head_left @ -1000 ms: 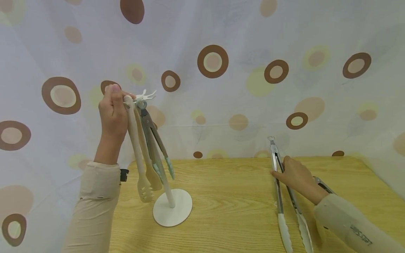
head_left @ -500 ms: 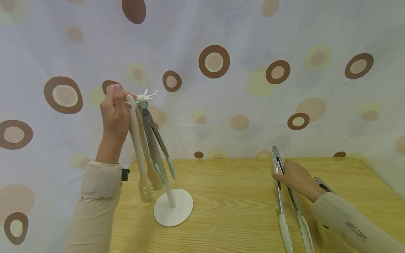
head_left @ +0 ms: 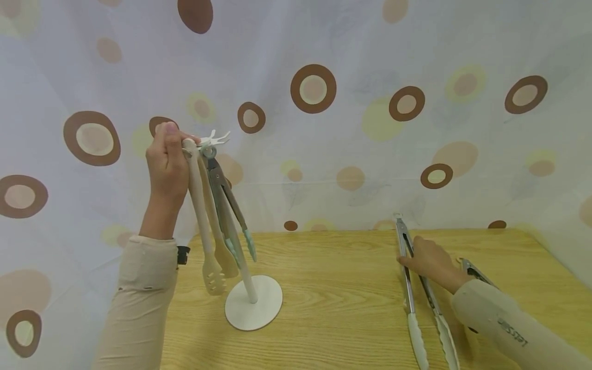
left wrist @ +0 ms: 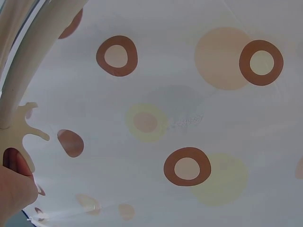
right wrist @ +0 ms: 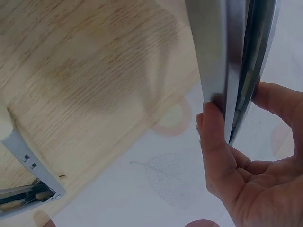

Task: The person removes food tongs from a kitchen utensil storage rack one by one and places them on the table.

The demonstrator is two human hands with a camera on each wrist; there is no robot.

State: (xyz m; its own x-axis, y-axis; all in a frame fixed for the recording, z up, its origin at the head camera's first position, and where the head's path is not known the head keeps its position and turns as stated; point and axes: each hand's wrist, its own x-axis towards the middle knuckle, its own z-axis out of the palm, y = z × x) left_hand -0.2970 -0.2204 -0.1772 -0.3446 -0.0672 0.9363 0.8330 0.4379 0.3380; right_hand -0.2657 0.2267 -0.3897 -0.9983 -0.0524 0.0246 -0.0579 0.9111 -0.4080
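In the head view my left hand (head_left: pixel 166 172) holds the hooked top of a white utensil stand (head_left: pixel 253 313) at its left side. From the hooks hang cream tongs (head_left: pixel 196 205) with a slotted end and grey tongs (head_left: pixel 222 185) with mint tips. The left wrist view shows the curled fingers against the white hooks (left wrist: pixel 33 130). At the right, my right hand (head_left: pixel 430 262) pinches long steel tongs (head_left: pixel 407 282) with white scalloped ends, thumb on one side and fingers on the other. Their ring end points away, their arms spread slightly.
Another pair of steel tongs (head_left: pixel 476 272) lies on the wooden table (head_left: pixel 324 308), partly hidden by the right forearm. A white sheet (head_left: pixel 351 41) with brown and yellow dots hangs behind the table.
The ring end of the steel tongs has sunk lower, and my right hand has moved slightly down with them. My left hand and the stand stay in place.
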